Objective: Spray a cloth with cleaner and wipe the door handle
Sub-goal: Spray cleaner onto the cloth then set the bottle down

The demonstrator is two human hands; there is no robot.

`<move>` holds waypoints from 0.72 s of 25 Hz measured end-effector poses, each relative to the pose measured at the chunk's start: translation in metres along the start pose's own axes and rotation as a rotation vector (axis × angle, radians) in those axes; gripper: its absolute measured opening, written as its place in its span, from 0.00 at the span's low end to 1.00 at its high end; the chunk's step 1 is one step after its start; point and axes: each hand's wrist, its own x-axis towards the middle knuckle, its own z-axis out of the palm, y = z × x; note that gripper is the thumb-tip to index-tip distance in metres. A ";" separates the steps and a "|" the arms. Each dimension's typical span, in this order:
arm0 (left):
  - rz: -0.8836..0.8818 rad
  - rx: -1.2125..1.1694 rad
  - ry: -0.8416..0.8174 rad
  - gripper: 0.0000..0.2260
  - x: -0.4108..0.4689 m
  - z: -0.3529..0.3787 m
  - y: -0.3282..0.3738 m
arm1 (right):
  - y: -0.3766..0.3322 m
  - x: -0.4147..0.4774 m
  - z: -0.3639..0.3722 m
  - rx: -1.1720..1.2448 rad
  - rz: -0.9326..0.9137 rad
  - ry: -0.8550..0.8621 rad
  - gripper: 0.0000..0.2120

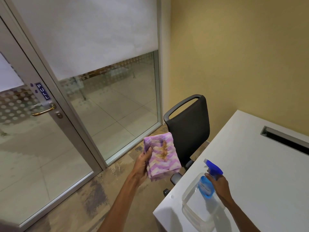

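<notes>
Purple-and-white cloth (163, 156), folded and stained brown down its middle, sat clamped in my left hand (142, 166), thumb across its near face, the other fingers hidden behind it. My right hand (219, 186) gripped the spray bottle (209, 180) of blue cleaner at its neck, fingers closed around it, nozzle aimed toward the cloth, well apart from it. Under the bottle lay a clear plastic tub (189, 213) on the white surface (259, 164). Beyond the cloth stood a black chair (190, 131). Far off past my left fingers, the brass door handle (43, 111) hung on the glass door (33, 148) under a PULL sign (43, 90).
</notes>
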 end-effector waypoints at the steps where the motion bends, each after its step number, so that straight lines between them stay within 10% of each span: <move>1: 0.008 -0.035 0.002 0.17 0.000 0.000 0.002 | 0.002 -0.003 -0.002 -0.010 -0.013 -0.014 0.08; 18: 0.060 -0.002 0.190 0.11 -0.020 -0.024 0.025 | -0.134 -0.119 0.039 0.190 -0.380 -0.226 0.05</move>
